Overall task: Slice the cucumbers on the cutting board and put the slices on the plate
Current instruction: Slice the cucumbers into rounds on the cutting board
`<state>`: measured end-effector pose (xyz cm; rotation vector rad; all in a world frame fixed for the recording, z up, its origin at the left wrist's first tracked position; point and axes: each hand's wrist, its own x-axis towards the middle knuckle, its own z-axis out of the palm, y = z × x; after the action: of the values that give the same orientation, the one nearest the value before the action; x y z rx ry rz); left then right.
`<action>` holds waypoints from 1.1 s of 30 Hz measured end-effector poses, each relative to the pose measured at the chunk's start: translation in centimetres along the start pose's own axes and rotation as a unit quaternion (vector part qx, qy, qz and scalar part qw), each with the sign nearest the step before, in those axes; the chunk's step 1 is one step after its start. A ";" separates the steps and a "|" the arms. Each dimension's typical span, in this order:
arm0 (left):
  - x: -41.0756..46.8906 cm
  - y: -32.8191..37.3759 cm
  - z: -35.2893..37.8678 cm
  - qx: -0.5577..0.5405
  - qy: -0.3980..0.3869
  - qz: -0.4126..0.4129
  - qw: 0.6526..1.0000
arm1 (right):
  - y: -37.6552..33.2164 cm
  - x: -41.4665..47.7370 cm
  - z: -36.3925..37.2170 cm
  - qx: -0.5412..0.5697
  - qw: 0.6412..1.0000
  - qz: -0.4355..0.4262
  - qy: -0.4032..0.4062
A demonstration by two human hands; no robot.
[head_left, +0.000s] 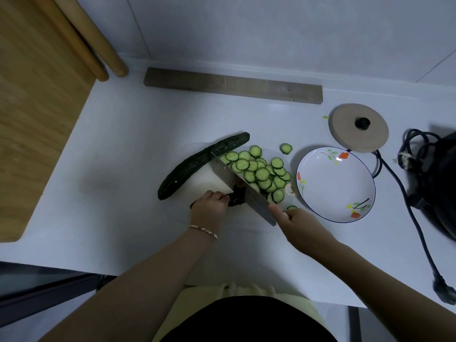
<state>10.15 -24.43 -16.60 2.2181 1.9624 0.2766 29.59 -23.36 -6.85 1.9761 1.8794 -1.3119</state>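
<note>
A white cutting board lies on the white counter. A whole dark cucumber lies along its far left side. My left hand pinches a short dark cucumber stub against the board. My right hand grips the handle of a steel cleaver, whose blade stands on the stub. Several pale green cucumber slices are piled right of the blade. One stray slice lies beyond the board. The flowered white plate sits empty to the right.
A round beige lid with a black knob lies behind the plate. A dark appliance with a black cord stands at the right. A grey wooden strip lies along the wall. A wooden board covers the left.
</note>
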 end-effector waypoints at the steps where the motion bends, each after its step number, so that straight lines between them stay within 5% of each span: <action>1: 0.0 0.0 0.0 0.003 0.000 0.002 1.000 | -0.1 -0.1 -0.1 -0.011 1.000 -0.006 0.003; 8: 0.1 0.2 -0.1 0.019 0.015 0.012 1.000 | -0.9 -0.7 0.5 -0.064 0.997 -0.031 -0.024; 18: -0.4 0.0 0.1 0.016 0.079 0.009 0.997 | 2.0 1.7 3.3 0.063 0.998 -0.001 -0.008; 33: -0.1 0.4 -0.5 0.025 0.036 0.013 0.999 | 0.9 0.7 0.5 0.047 0.999 0.003 -0.017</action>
<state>10.41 -24.59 -16.03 2.2970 1.9987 0.3203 30.04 -23.35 -8.03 1.9876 1.8283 -1.4493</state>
